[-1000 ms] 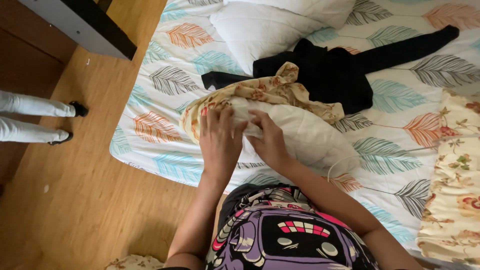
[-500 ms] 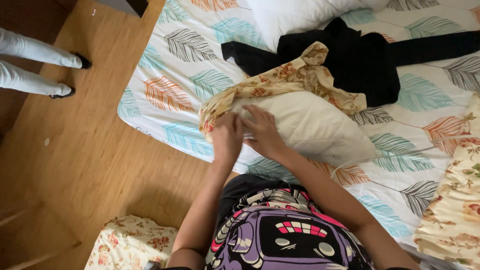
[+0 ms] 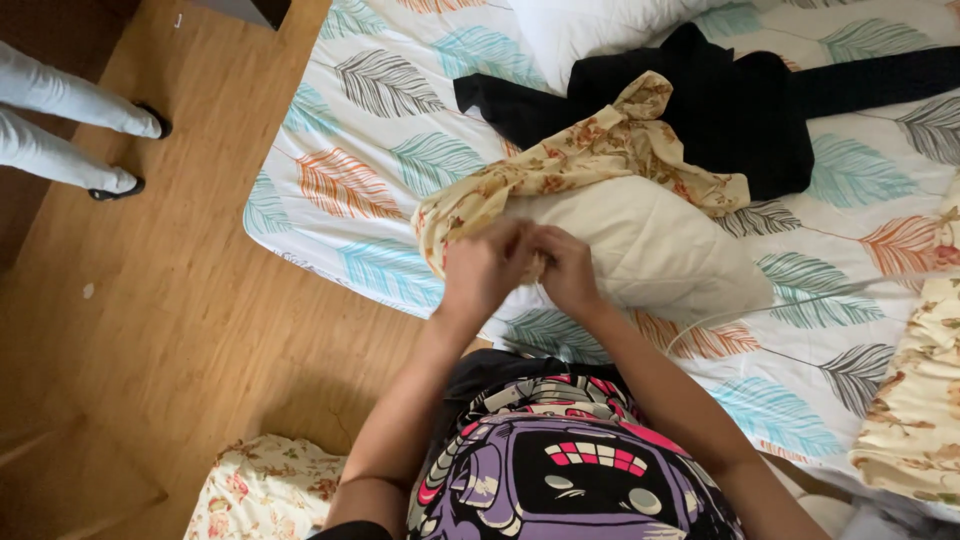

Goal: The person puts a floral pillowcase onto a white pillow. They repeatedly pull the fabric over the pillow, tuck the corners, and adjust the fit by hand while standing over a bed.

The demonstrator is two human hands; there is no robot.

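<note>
Two hands meet at the near end of a cream pillow [image 3: 650, 245], right at the edge of the bed [image 3: 350, 180]. The left hand [image 3: 482, 272] is curled shut on the rim of a floral pillowcase [image 3: 590, 160], pinching that yellow-beige cloth where it wraps the pillow's left corner. The right hand [image 3: 567, 270] sits just beside it, touching, fingers bent down into the same fold of fabric and the pillow's end (both hands are a little blurred, so exactly which layer the right fingers clamp I cannot tell).

That pillowcase runs from the hands up and away to the right, bunched and crumpled over the pillow's far side, leaving most of the quilted cream surface bare. Its far tip lies on a black garment [image 3: 730, 110], spread across the sheet with one sleeve reaching left and another stretching off to the right. Beyond that, at the far edge, a white pillow [image 3: 590, 35] peeks in.

Over on the right, a second piece of floral cloth [image 3: 920, 400] hangs at the bedside. Down at the near left, a floral cushion [image 3: 265, 490] rests on the wooden floor [image 3: 180, 330]. Far left, another person's legs [image 3: 70, 130] in white trousers and dark shoes stand on that floor, well apart from the bed.
</note>
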